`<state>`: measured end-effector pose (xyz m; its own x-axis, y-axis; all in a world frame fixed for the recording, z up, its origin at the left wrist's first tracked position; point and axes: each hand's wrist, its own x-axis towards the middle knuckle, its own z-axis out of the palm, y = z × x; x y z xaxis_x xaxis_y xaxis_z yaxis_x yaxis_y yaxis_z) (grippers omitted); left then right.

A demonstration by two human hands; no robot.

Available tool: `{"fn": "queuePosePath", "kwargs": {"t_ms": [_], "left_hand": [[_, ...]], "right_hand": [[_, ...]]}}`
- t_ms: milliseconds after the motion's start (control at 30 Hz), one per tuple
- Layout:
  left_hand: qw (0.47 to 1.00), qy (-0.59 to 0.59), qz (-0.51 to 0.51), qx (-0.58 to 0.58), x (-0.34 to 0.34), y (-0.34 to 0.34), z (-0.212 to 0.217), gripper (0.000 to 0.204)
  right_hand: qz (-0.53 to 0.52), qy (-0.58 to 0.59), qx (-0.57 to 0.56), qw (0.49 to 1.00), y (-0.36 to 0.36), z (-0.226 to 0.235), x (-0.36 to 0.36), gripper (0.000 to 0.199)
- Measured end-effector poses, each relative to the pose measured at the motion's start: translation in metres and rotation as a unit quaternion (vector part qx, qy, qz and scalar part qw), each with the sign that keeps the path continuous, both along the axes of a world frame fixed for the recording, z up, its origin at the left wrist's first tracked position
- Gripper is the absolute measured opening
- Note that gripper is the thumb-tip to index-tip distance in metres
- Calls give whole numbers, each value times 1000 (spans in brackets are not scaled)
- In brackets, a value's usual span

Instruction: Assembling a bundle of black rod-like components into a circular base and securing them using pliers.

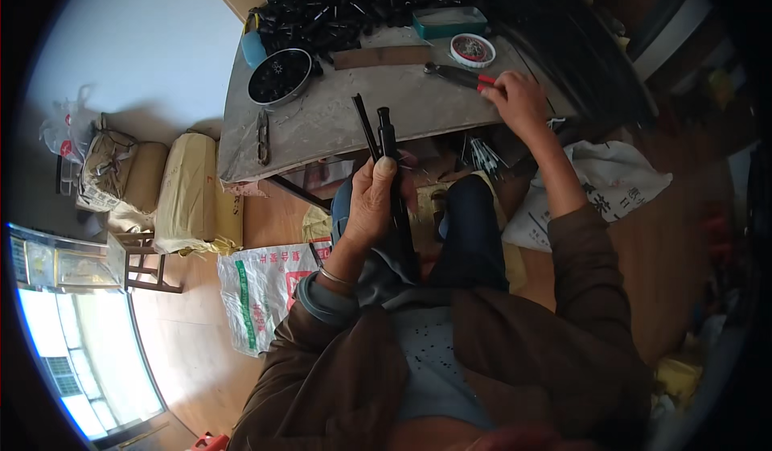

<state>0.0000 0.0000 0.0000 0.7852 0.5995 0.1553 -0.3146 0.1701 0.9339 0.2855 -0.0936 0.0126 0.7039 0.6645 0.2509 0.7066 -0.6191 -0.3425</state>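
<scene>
a black tube [387,133] and a thin black strip [364,125] are gripped side by side in the left hand [374,201], with the thumb pressed on top. they are held at the near edge of the bench [322,133], with their tips pointing to the far edge and the low end of the tube down between the legs [476,230]. it cannot be told if tube and strip are joined.

the pliers [456,76] are near the right edge of the bench, with their nose to the left. their red handles are gripped by the bent fingers of the right hand [521,101]. it cannot be told if they are lifted at all.

for this step to go well, it seems best for the tube to be held tight and steady, and for the pliers to be held well back on both handles. the white dish [473,64] just past the pliers could be bumped, so room should be left there. the bowl [301,94] by the left edge, and the snips [263,139] near the near left corner, are best left alone.
</scene>
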Motion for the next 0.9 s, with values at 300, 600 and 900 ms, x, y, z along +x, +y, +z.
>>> {"fn": "queuePosePath", "kwargs": {"t_ms": [300,600,900], "left_hand": [[990,39,107,-88,-2,5,-6,37],[991,45,116,-51,5,7,-4,41],[992,37,115,-36,3,-5,1,41]], "right_hand": [[139,-92,64,984,-1,6,-6,23],[198,175,112,958,-68,3,-127,31],[272,-121,112,948,-57,17,-131,41]]}}
